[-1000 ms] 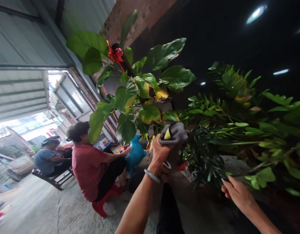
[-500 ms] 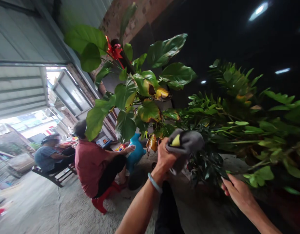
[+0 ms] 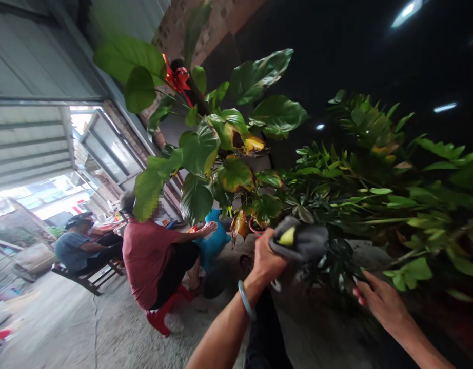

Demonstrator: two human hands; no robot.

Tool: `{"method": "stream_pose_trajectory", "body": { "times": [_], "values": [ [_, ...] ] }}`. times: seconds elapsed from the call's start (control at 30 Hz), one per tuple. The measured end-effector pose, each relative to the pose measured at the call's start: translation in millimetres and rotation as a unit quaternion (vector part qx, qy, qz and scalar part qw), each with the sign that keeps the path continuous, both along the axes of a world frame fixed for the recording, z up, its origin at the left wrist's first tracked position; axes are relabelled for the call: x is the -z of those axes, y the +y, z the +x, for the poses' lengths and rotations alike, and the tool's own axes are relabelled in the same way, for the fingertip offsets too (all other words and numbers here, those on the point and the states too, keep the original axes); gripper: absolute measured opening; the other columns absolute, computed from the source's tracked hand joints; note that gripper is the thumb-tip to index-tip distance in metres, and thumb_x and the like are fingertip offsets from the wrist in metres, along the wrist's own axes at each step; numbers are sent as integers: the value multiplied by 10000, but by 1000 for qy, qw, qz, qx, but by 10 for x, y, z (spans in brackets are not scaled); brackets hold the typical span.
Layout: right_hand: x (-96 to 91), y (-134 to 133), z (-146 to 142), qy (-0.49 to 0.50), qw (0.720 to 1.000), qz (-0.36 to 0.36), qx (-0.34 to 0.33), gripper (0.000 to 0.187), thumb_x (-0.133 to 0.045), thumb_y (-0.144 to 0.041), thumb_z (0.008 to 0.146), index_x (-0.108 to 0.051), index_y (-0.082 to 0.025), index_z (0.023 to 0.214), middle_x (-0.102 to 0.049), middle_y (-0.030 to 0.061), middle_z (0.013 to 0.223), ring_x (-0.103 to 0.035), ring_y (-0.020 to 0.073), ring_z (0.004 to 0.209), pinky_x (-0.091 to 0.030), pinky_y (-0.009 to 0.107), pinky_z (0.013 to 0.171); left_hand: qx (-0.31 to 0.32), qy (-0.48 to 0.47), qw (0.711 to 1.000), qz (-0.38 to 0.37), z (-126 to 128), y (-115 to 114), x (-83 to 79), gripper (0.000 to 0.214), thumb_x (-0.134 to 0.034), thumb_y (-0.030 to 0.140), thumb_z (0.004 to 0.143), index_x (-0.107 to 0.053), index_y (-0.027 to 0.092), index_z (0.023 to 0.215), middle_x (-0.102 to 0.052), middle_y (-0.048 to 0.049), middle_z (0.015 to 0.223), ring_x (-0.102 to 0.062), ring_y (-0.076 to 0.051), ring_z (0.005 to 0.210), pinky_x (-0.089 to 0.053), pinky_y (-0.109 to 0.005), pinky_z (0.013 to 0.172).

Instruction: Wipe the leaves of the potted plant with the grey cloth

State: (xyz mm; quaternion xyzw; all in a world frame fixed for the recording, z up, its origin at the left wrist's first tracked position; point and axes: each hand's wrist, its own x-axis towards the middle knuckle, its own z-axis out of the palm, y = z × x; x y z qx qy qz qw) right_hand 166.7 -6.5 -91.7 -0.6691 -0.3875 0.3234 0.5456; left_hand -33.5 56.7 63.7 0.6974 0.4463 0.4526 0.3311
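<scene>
My left hand (image 3: 265,261), a pale bangle on its wrist, grips a grey cloth (image 3: 301,241) that has a yellow-green patch on it. The cloth presses against the dark leaves of a low bushy plant (image 3: 332,256). Lower right, my right hand (image 3: 377,302) reaches into the same foliage with fingers bent around a leaf or stem; what it holds is hidden among the leaves. A tall plant with broad green and yellowing leaves (image 3: 221,148) and a red bow (image 3: 177,77) rises just behind my left hand.
A person in a red shirt (image 3: 148,261) sits on a red stool at the left, beside a blue object (image 3: 215,241). Another seated person in blue (image 3: 73,251) is farther left. Brick wall and metal shutters stand behind; the floor is grey concrete.
My left hand has carried the grey cloth down and to the right, deeper into the bushy plant. My right hand has shifted slightly lower at the leaves.
</scene>
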Motion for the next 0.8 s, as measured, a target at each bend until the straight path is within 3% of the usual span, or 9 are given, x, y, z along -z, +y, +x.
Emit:
{"method": "stream_pose_trajectory", "body": {
  "times": [0.07, 0.13, 0.27, 0.37, 0.43, 0.53, 0.63, 0.7, 0.8],
  "values": [
    [-1, 12, -31, -1, 1000, -7, -1, 309, -433, -560, 619, -564, -280, 620, -585, 7, 456, -548, 215, 408, -445, 335, 451, -37, -37, 994, 93, 102, 122, -273, 318, -748, 332, 518, -527, 187, 695, -521, 35, 648, -438, -105, 613, -369, -219, 540],
    [7, 33, -70, -11, 1000, -4, -1, 315, -432, -559, 624, -569, -276, 628, -580, 4, 449, -540, 207, 397, -442, 331, 452, -40, -45, 990, 131, 281, 225, -410, 326, -735, 348, 566, -527, 192, 761, -541, 40, 695, -453, -102, 635, -379, -212, 567],
    [70, 51, -84, -33, 999, 0, -8, 319, -428, -572, 641, -548, -282, 587, -603, 20, 464, -561, 220, 410, -452, 344, 467, 112, 137, 978, 112, 552, 249, -222, 238, -698, 250, 598, -506, 199, 728, -518, 64, 676, -444, -91, 628, -349, -203, 584],
    [106, 12, -31, -53, 999, -2, 1, 245, -480, -532, 568, -506, -298, 499, -600, 48, 451, -604, 266, 467, -466, 373, 501, 254, 327, 909, 56, 463, 148, -41, 226, -690, 215, 572, -487, 206, 671, -457, 75, 603, -422, -93, 576, -297, -213, 541],
    [93, -23, 1, -61, 998, -5, 2, 198, -489, -497, 526, -480, -309, 463, -583, 52, 428, -611, 281, 484, -455, 376, 503, 285, 354, 890, 39, 332, 88, -90, 226, -683, 214, 571, -474, 209, 655, -440, 77, 581, -417, -93, 557, -270, -212, 507],
    [23, -44, 2, -57, 998, -11, -10, 259, -447, -544, 585, -522, -307, 510, -588, 30, 438, -577, 248, 434, -438, 361, 486, 234, 276, 928, 88, 272, 78, -396, 198, -675, 225, 604, -492, 207, 678, -485, 66, 605, -443, -95, 575, -287, -205, 500],
    [-47, -16, -53, -50, 998, -19, -17, 342, -402, -590, 621, -574, -294, 614, -616, 22, 477, -576, 234, 439, -453, 353, 499, 127, 183, 958, 181, 497, 176, -661, 187, -670, 249, 641, -529, 204, 755, -539, 49, 665, -460, -101, 609, -335, -214, 548],
    [-73, 11, -98, -50, 998, -26, -20, 353, -395, -597, 604, -570, -292, 623, -630, 32, 491, -588, 239, 453, -461, 356, 507, 95, 167, 957, 219, 712, 259, -658, 198, -658, 257, 660, -541, 203, 811, -567, 38, 719, -470, -106, 638, -359, -222, 590],
    [-93, 22, -126, -56, 998, -35, -25, 331, -397, -598, 574, -545, -301, 572, -644, 51, 501, -595, 246, 452, -463, 366, 518, 143, 248, 941, 183, 867, 311, -400, 217, -667, 278, 657, -548, 206, 823, -575, 40, 713, -466, -107, 631, -355, -223, 600]
  ]
}}
